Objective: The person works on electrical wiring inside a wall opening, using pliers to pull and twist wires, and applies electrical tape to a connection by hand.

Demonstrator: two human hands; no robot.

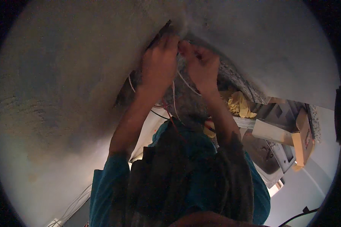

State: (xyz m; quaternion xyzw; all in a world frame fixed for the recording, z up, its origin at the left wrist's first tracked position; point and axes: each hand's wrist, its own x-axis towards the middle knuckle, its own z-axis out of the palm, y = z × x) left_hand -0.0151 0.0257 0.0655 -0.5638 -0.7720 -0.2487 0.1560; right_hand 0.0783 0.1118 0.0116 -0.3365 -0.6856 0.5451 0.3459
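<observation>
Both hands are raised at a dark, rough opening [163,28] in the grey plaster. My left hand [159,64] has curled fingers at its upper part; what they hold is hidden. My right hand [201,66] is closed just beside it, fingertips pinched near my left fingers on something too small to make out. Thin white wires [174,98] hang down behind and between my forearms, with red wires [168,111] and a black cable [159,115] lower down.
A speckled stone edge [246,85] runs down to the right. Around it are crumpled yellow paper [240,106], a cardboard box [303,136] and a metal sink [261,151]. Cables [75,202] run along the lower left; plastered surfaces [57,75] surround the opening.
</observation>
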